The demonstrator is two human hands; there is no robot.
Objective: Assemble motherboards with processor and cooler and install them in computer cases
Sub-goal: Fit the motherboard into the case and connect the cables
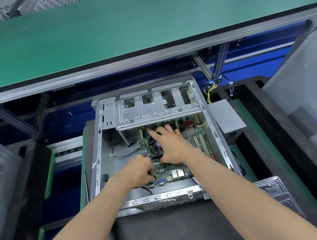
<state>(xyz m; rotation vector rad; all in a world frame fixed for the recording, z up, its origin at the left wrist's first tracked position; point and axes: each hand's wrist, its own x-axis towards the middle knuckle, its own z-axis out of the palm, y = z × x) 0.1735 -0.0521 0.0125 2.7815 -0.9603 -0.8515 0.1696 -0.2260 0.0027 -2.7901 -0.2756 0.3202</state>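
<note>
The motherboard (176, 158) lies flat inside the open computer case (103, 139), towards the right side of the case floor, with its port block against the near wall; the cooler (155, 147) sits on the board left of centre, its fan partly covered by a hand; placement is judged to be the seating step, the board being lined up with the rear openings before any fastening. No screws or driver are seen in either hand.

The right hand (172, 145) is spread over the cooler and the board's far edge, fingers straight and fanned, thumb down at the cooler's near corner; it presses, it grasps nothing; the spread is judged to steady the board and nudge it into register. The left hand (140, 171) is curled at the board's near left corner, fingers tucked against the edge; it appears to pinch the motherboard there, though the fingertips are hidden; the grip at the corner is judged to steer the ports towards the wall.

Both forearms reach forward from the near edge and converge over the case; wrists low, the right slightly further in.

Outward: the drive cage (156, 108) spans the far end of the case above the board; a power supply (228, 120) rests just outside the right wall, its wire bundle (215, 87) loose beyond; the green conveyor (140, 24) runs across the far side; a loose side panel (311, 94) leans at right.
</note>
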